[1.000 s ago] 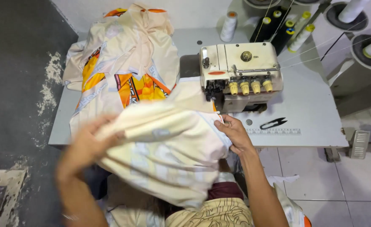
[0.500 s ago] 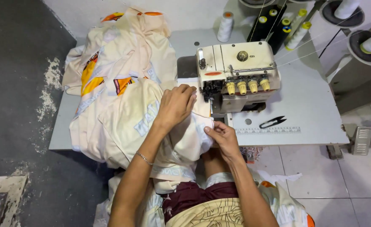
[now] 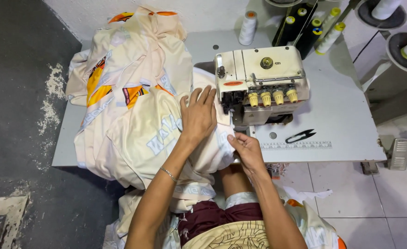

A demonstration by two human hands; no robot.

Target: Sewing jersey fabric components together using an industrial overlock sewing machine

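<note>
While lining up the cream fabric (image 3: 139, 138) at the overlock machine (image 3: 259, 83), looks like the feeding step: left hand (image 3: 198, 116) flat, fingers spread, pressing cloth; right hand (image 3: 242, 146) pinching its edge. Probably needs steady guiding under the foot next.

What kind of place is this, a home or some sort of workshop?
Most likely a small garment sewing workshop. An overlock sewing machine sits on a work table, thread cones stand behind it, and a heap of cream printed garments is piled beside it.
</note>
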